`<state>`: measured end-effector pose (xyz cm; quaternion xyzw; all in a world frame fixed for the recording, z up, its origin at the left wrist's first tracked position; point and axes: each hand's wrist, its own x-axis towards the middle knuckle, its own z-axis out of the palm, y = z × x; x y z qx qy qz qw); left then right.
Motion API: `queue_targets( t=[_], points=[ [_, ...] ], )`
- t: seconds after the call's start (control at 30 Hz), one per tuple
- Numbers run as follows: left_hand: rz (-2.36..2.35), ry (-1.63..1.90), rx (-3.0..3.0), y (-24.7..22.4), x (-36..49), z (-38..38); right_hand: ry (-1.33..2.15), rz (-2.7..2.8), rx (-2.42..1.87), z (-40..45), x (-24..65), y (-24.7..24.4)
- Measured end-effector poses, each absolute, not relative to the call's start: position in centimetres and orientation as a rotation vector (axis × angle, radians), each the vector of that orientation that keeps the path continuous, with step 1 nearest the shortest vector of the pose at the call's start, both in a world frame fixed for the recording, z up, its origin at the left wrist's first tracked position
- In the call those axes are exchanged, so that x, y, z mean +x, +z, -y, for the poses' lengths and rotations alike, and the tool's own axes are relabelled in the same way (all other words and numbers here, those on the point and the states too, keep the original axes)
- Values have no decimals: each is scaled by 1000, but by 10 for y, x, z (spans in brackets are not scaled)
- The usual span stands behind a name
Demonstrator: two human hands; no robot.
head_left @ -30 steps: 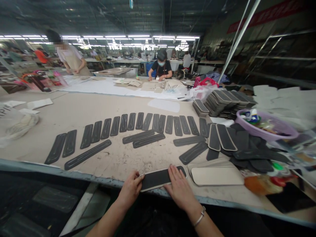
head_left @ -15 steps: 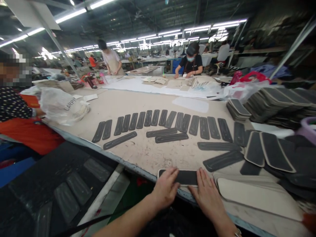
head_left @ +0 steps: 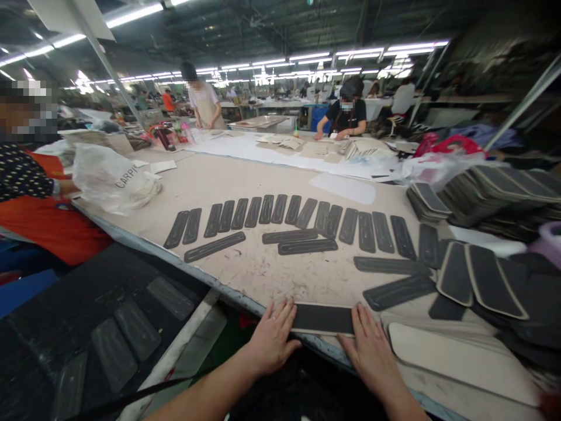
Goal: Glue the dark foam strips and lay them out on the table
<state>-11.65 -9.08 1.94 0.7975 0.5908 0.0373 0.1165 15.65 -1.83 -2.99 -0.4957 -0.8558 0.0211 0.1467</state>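
Observation:
A dark rectangular panel with a pale border (head_left: pixel 323 319) lies flat at the table's near edge. My left hand (head_left: pixel 272 338) rests on its left end, fingers stretched out. At the right end, my right hand (head_left: pixel 367 346) presses down with its fingers flat. Both ends of the panel are partly hidden under the hands. Beyond it, several narrow black strips (head_left: pixel 267 209) with rounded corners stand in a curved row, with more lying crosswise, such as one black strip (head_left: pixel 307 245). Right of my right hand is a stack of beige panels (head_left: pixel 460 356).
Dark panels with pale edges (head_left: pixel 495 280) lie at the right, before tall stacks of panels (head_left: pixel 486 193). A plastic bag (head_left: pixel 114 181) sits at the table's left, near a person in an orange apron (head_left: pixel 44 210). Two people work across the table. Lower left, a black surface (head_left: pixel 39 327) holds several dark pieces.
My left hand has slid left along the panel to its end, uncovering more of the dark face. My right hand stays at the right end. The view has shifted slightly.

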Motion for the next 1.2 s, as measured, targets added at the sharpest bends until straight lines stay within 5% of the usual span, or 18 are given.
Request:
queue_targets(
  t=[0.37, 0.8, 1.2],
  points=[
    [-1788, 356, 2354, 6, -122, 86, 183, 2072, -1753, 14, 148, -7],
    [-1760, 508, 1579, 37, -124, 74, 359, 1912, -1616, 23, 145, -25],
    [-1019, 1146, 444, 23, -88, 133, 1636, 675, -1210, 39, 127, 30]
  ],
)
